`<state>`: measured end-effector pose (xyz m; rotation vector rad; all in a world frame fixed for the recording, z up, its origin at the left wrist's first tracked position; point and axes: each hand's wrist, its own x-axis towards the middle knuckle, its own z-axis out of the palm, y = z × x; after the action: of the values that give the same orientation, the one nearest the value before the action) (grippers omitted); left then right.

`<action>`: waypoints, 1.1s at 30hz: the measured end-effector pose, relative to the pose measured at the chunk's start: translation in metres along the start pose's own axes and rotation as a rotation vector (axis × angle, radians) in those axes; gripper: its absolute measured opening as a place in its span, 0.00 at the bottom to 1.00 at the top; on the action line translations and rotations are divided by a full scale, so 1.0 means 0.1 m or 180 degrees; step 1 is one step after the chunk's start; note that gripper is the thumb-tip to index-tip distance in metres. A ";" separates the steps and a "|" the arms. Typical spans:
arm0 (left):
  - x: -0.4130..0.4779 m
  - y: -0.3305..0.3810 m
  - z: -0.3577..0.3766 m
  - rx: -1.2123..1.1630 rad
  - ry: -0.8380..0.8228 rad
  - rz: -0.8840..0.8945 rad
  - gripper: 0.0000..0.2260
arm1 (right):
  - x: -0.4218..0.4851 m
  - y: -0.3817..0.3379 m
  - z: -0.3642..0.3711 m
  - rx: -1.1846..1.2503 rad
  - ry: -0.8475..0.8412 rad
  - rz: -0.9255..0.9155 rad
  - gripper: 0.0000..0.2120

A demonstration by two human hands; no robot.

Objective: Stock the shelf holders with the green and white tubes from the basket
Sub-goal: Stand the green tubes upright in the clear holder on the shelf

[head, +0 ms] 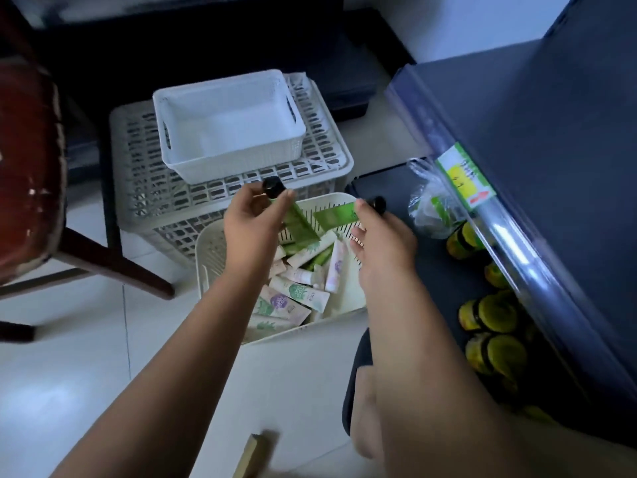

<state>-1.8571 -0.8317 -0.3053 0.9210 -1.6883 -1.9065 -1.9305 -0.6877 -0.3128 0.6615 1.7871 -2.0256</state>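
Observation:
A cream slotted basket (206, 267) on the floor holds several white and green tubes (299, 292). Above it, my left hand (253, 224) grips a green tube (299, 225) near its black cap, tail hanging down. My right hand (381, 241) pinches a second green tube (336, 217) by its black cap, lying roughly level over the basket's far rim. The dark blue shelf (551, 139) rises at the right; no holders are visible on it.
A large cream crate (138, 188) behind the basket carries a white bin (229, 124). A red chair (31, 174) stands at left. Yellow-lidded jars (493, 315) and a plastic bag (429, 205) sit on the bottom shelf. My knee (365, 408) is at lower right.

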 end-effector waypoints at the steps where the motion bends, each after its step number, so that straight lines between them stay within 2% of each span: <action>1: -0.04 0.11 -0.04 0.0001 -0.0081 0.0059 0.12 | -0.14 -0.11 -0.02 -0.0085 -0.0055 -0.0033 0.12; 4: -0.18 0.43 -0.11 0.0021 -0.0302 0.0232 0.11 | -0.50 -0.40 -0.12 -0.0221 -0.0203 -0.0219 0.11; 9: -0.40 0.91 0.09 -0.0074 -0.0628 0.0528 0.07 | -0.95 -0.82 -0.45 -0.0408 -0.0235 -0.1056 0.06; 13: -0.68 1.28 0.46 -0.0208 -0.1078 0.0878 0.03 | -1.21 -1.18 -0.79 -0.0154 -0.0016 -0.1442 0.12; 15: -0.85 1.45 0.69 -0.0317 -0.1362 0.1018 0.09 | -1.33 -1.33 -0.94 0.0010 0.0086 -0.1664 0.14; 19: -1.16 1.76 1.08 -0.0445 -0.1783 0.1352 0.21 | -1.59 -1.58 -1.30 0.0148 0.0322 -0.2050 0.12; 22: -1.41 1.90 1.34 -0.0460 -0.2191 0.1613 0.19 | -1.81 -1.73 -1.63 0.0014 0.0582 -0.2424 0.03; 25: -1.74 2.00 1.59 -0.0512 -0.2564 0.1631 0.17 | -2.03 -1.85 -1.99 -0.0023 0.1010 -0.2688 0.05; 33: -2.69 2.09 2.22 -0.0592 -0.3344 0.1490 0.14 | -2.73 -2.01 -3.04 0.0017 0.2070 -0.2898 0.06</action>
<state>-1.8550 -0.5241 -0.0394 -0.6579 -1.9030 -2.2561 -1.7834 -0.3695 -0.0221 0.6064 2.8506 -2.5361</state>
